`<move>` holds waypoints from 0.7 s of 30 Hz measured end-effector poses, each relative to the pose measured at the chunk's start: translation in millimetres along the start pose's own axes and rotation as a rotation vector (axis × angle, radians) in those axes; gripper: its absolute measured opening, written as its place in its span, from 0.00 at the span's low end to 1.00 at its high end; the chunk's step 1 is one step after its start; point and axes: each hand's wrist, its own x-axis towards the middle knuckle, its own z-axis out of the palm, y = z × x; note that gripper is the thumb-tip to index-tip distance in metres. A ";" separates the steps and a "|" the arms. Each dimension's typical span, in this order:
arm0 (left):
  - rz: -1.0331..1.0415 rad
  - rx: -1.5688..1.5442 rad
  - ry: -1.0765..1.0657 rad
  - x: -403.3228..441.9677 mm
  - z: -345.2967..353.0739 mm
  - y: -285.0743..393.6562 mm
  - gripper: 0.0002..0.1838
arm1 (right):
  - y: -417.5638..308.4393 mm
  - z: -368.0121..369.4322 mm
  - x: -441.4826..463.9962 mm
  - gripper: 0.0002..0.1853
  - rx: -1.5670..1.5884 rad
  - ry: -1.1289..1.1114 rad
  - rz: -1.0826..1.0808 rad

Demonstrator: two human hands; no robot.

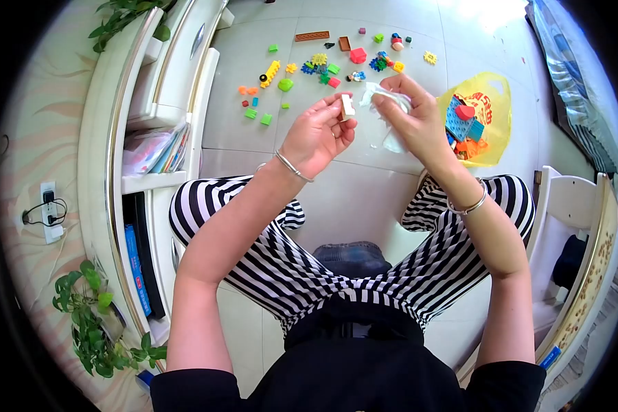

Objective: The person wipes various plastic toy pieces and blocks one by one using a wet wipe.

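Observation:
My left hand point(317, 130) is closed around a small white toy block point(347, 106), gripping it between thumb and fingers. Opposite it, my right hand point(415, 117) pinches a crumpled white tissue or wipe point(395, 139), part of which hangs below the fingers. A narrow gap separates the block from the tissue. Beyond both hands, loose toy pieces lie on the tiled floor, among them a yellow toy vehicle piece point(270, 73), a red block point(358, 55) and a green piece point(285, 84).
A yellow plastic bag point(498, 113) holding building blocks stands right of my right hand. White cabinets point(134, 103) with shelves line the left side, and a leafy plant point(93, 323) is below. At right is a white wooden chair point(573, 199). Brown flat pieces point(312, 36) lie farthest away.

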 end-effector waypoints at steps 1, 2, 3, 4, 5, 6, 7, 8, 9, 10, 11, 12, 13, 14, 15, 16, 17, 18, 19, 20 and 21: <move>0.011 -0.020 -0.006 1.1 -1.3 -0.8 0.12 | 1.6 -2.0 1.5 0.10 -0.041 0.051 -0.060; 0.003 -0.021 -0.004 2.1 -2.0 -2.3 0.12 | 3.0 -4.0 2.9 0.10 -0.115 0.071 -0.118; 0.002 -0.020 -0.004 2.1 0.9 -1.6 0.12 | 2.4 -3.4 1.6 0.10 -0.115 0.072 -0.112; 0.002 -0.019 -0.004 1.8 3.6 -0.8 0.11 | 0.9 -0.7 -0.1 0.10 -0.147 0.044 -0.119; -0.001 -0.020 -0.002 1.9 6.7 -0.5 0.11 | -0.1 2.2 -1.0 0.10 -0.177 0.014 -0.127; -0.004 -0.030 -0.034 2.3 10.1 -0.8 0.12 | 2.7 5.4 -1.3 0.10 -0.199 -0.025 -0.200; -0.006 -0.039 -0.066 2.2 11.7 -1.1 0.12 | 4.5 9.3 -2.1 0.10 -0.197 -0.026 -0.196; -0.008 -0.039 -0.065 1.9 12.0 -1.3 0.12 | 5.6 13.0 -2.8 0.10 -0.162 -0.021 -0.237; -0.013 -0.027 -0.082 2.0 12.5 -1.4 0.12 | 6.3 14.1 -3.2 0.09 -0.127 -0.015 -0.279; -0.019 -0.016 -0.101 2.3 13.1 -2.1 0.12 | 5.6 8.9 -0.6 0.10 -0.213 -0.033 -0.156; -0.022 -0.016 -0.101 3.1 12.1 -3.2 0.12 | 7.1 4.9 2.6 0.10 -0.213 -0.031 -0.153; -0.025 0.004 -0.110 4.1 11.0 -3.2 0.12 | 6.5 2.2 7.0 0.10 -0.202 0.010 -0.119; -0.027 0.026 -0.119 5.0 10.2 -2.8 0.12 | 4.8 0.6 9.8 0.10 -0.190 0.051 -0.085; -0.028 0.029 -0.119 5.8 9.7 -3.1 0.12 | 1.7 -1.4 8.6 0.09 -0.178 0.060 -0.127; -0.022 0.020 -0.105 5.6 11.2 -3.8 0.11 | 1.6 0.3 5.8 0.09 -0.177 0.061 -0.126; -0.016 0.010 -0.090 5.2 12.2 -4.5 0.11 | 2.4 2.2 2.9 0.09 -0.151 0.024 -0.241; -0.018 0.009 -0.088 4.5 12.4 -4.8 0.11 | 3.6 2.8 0.8 0.09 -0.125 -0.013 -0.353; -0.034 0.019 -0.108 3.7 12.6 -5.4 0.10 | 5.1 0.6 -1.4 0.10 -0.217 -0.049 -0.293; -0.052 0.030 -0.129 3.3 13.6 -5.9 0.10 | 5.6 -3.4 -0.7 0.10 -0.218 -0.045 -0.288; -0.058 0.031 -0.130 2.9 15.3 -6.0 0.10 | 4.9 -8.8 4.2 0.10 -0.247 0.024 -0.227; -0.052 0.052 -0.116 1.8 17.6 -5.0 0.11 | 3.2 -14.0 9.4 0.11 -0.274 0.090 -0.169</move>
